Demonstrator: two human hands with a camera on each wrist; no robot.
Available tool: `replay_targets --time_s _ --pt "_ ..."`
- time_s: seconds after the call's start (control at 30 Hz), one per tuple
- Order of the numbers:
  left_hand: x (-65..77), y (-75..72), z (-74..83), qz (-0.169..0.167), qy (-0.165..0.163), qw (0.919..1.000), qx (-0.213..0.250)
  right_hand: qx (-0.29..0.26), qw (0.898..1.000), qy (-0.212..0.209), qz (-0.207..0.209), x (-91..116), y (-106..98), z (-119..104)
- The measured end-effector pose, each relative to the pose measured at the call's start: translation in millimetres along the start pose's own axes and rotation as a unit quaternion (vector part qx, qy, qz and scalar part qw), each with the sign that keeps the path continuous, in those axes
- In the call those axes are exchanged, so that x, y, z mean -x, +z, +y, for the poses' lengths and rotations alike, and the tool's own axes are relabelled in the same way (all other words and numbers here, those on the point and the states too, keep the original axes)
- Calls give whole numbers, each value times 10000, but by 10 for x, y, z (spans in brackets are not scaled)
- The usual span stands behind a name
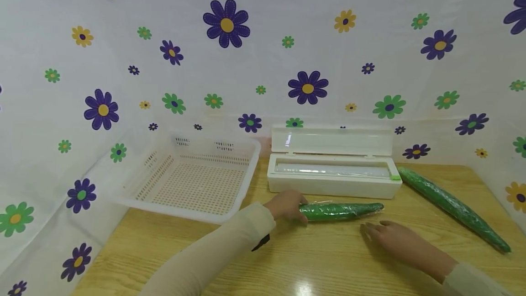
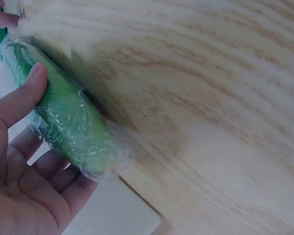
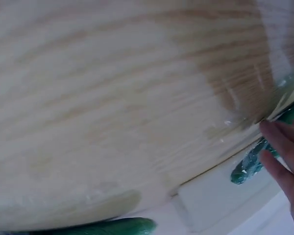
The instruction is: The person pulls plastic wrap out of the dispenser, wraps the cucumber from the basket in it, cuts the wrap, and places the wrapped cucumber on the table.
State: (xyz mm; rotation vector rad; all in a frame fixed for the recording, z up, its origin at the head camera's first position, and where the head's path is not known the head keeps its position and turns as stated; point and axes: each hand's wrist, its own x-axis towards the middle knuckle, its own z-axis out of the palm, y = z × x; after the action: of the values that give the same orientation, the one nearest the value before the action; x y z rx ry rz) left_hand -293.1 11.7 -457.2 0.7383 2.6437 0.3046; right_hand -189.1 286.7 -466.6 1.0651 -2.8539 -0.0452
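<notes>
A green cucumber [image 1: 341, 211] wrapped in clear plastic film lies crosswise over the table. My left hand [image 1: 287, 205] grips its left end. In the left wrist view the thumb [image 2: 33, 83] presses on the wrapped cucumber [image 2: 63, 112] while the other fingers curl under it, and loose film bunches at the end. My right hand [image 1: 392, 239] is just in front of the cucumber's narrow right end, fingers extended. The right wrist view has those fingers [image 3: 279, 139] overlapping the cucumber, whose dark tip [image 3: 242, 171] shows beyond them.
Behind the cucumber stands a white cling film box [image 1: 333, 188], lid raised, a film roll [image 1: 333, 169] inside. A second wrapped cucumber [image 1: 456, 207] lies slanted on the right of the wooden table [image 1: 320, 259]. A white plastic basket [image 1: 185, 211] sits at the left, before a flowered curtain [image 1: 263, 58].
</notes>
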Motion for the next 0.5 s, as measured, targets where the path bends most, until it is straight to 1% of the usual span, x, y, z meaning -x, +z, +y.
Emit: replay_targets --time_s 0.03,0.07,0.1,0.13,0.17,0.2,0.23,0.27,0.3,0.33,0.4,0.43,0.5 --pt "2 -2 4 -19 -15 10000 16 -122 9997 138 179 16 2 22" --pt "4 -3 7 -37 -28 10000 44 -217 9982 390 393 23 6 53" --pt "9 -5 13 -51 -28 10000 63 -393 9946 760 582 28 1 88" --pt "12 -8 16 -55 -29 9999 101 -699 9880 1185 698 27 -8 132" --pt "17 -15 21 -53 -22 9999 148 -1075 9779 1609 797 20 -14 180" --pt "20 -20 24 -46 -15 9998 175 -1463 9653 2006 814 9 -18 227" --pt "25 -23 25 -44 -4 9998 197 -1847 9505 2399 703 -6 -19 272" --pt "32 -30 28 -37 17 9998 193 -2241 9355 2673 564 -17 -17 314" --pt "38 -37 29 -24 43 9998 187 -2637 9214 2823 426 -28 -11 351" --pt "43 -42 28 -20 62 9998 181 -3008 9086 2883 286 -39 8 379" --pt "50 -44 26 -7 108 9998 171 -3551 8874 2937 148 -62 60 414" --pt "53 -44 23 2 141 9997 180 -3733 8787 2975 118 -72 90 426" --pt "52 -38 18 50 209 9996 196 -3986 8647 3053 132 -90 139 447"
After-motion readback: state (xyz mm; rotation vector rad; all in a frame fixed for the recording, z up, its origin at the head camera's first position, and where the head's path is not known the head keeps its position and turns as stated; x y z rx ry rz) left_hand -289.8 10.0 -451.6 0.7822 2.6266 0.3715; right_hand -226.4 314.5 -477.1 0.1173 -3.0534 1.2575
